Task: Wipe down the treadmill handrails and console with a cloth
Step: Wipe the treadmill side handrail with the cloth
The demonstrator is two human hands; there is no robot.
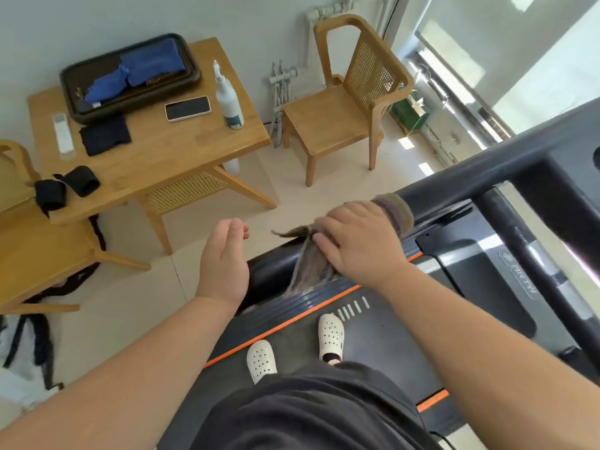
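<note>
A phone [188, 108] and spray bottle [229, 105] sit on the wooden table [168, 151].

Wooden table [181, 151]: tray [194, 71], phone [187, 108], spray bottle [229, 103].

From my feed, the cloth [394, 211] and my right hand [360, 241] hid part of the handrail [470, 186]. The treadmill's logo [522, 274] was perhaps too blurred to read; the console lay past the right edge.
</note>
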